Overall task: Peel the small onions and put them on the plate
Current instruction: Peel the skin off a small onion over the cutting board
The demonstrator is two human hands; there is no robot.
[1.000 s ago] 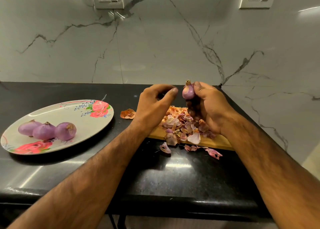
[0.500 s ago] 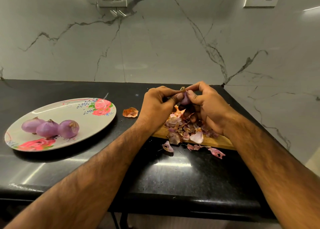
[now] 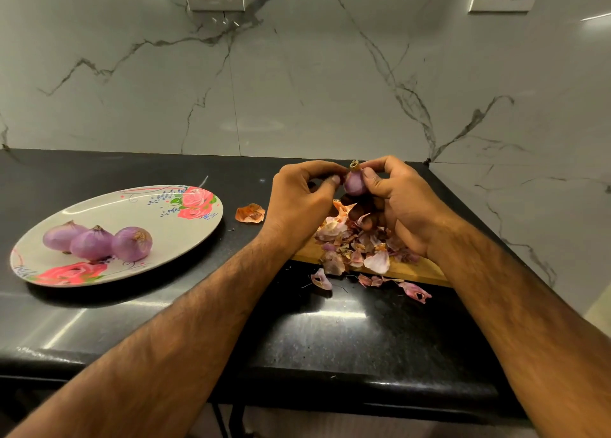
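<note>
A small purple onion [image 3: 354, 183] with a dry stem tip is held up between both hands above a wooden board. My right hand [image 3: 401, 202] grips it with thumb and fingers. My left hand [image 3: 299, 196] has its fingers curled, its fingertips touching the onion's left side. Three peeled purple onions [image 3: 96, 242] lie side by side on the left part of an oval floral plate [image 3: 172, 236], which sits on the black counter to the left.
A wooden board [image 3: 416, 270] under my hands is heaped with onion skins [image 3: 357, 245]. More skins [image 3: 413, 292] lie on the black counter in front of it, and one orange skin [image 3: 250, 213] beside the plate. A marble wall with sockets stands behind.
My hands dipped together toward the board, then rose again with the onion. My left hand, apart from the onion a second ago, now touches it.
</note>
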